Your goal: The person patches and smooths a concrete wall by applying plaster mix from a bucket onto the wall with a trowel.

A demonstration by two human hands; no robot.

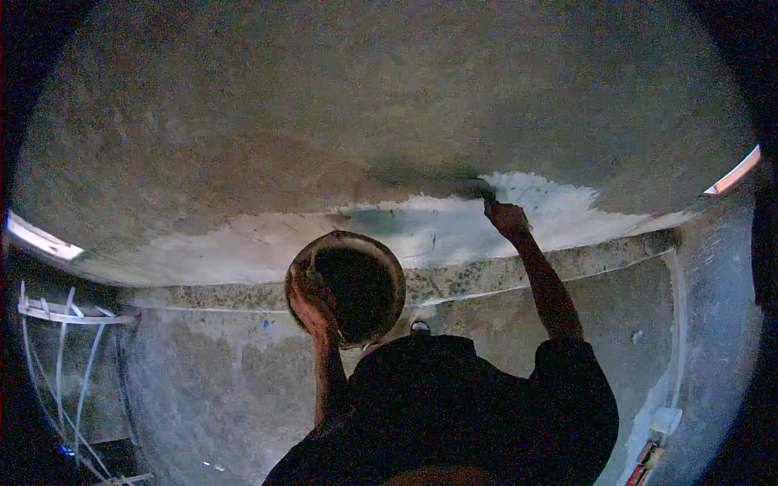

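My left hand (309, 298) grips a round, worn bucket (377, 255) at its left side, held in front of my body; its dark inside is too dim to make out. My right hand (506, 217), raised at the right of centre, is closed on a dark hand tool (486, 192) held against the grey wall (389, 89). Around the tool's head and below it runs an uneven white band (551, 206) of coating, with bare grey surface above it. The tool's exact shape is blurred in shadow.
A speckled ledge (454, 279) runs along the wall's foot, above the grey floor (211, 381). At the far left stands a pale metal frame (77, 316). A narrow bright opening (40, 235) shows at each side. Small objects (648, 458) lie at the lower right.
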